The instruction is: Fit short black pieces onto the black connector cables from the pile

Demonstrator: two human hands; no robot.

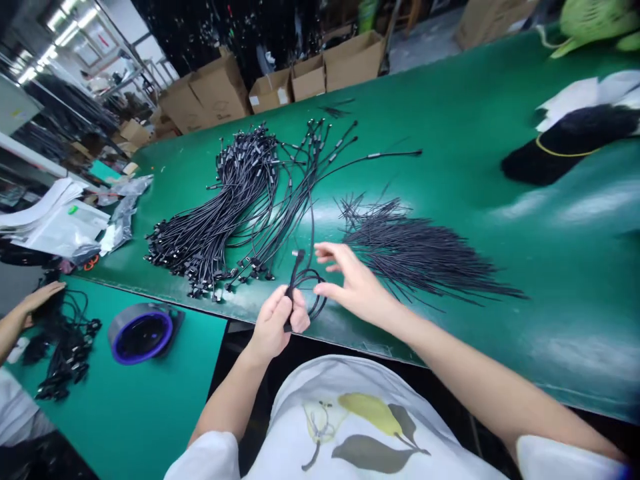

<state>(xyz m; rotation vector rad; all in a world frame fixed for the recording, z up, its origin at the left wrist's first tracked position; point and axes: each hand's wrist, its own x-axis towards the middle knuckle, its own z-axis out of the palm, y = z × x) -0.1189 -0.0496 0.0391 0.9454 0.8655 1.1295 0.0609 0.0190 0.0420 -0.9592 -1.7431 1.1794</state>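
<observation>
My left hand [280, 317] is closed around a looped black cable [299, 275] at the front edge of the green table; the cable's connector end sticks up above the fist. Just right of the loops, my right hand [345, 277] has its fingers apart, with thumb and fingertips near the coil. Beyond my hands, a large bundle of black cables [235, 193] with plugs at both ends spreads over the table, and a looser group of cables [305, 193] lies beside it. A pile of thin black strips [425, 257] lies to the right.
A black bundle with a yellow band [555, 147] is at the far right. Cardboard boxes [350, 60] stand behind the table [465, 87]. At left, another person's hand [43, 297] touches black cables [67, 353], near a purple-rimmed round container [143, 335]. Plastic bags and papers lie at upper left.
</observation>
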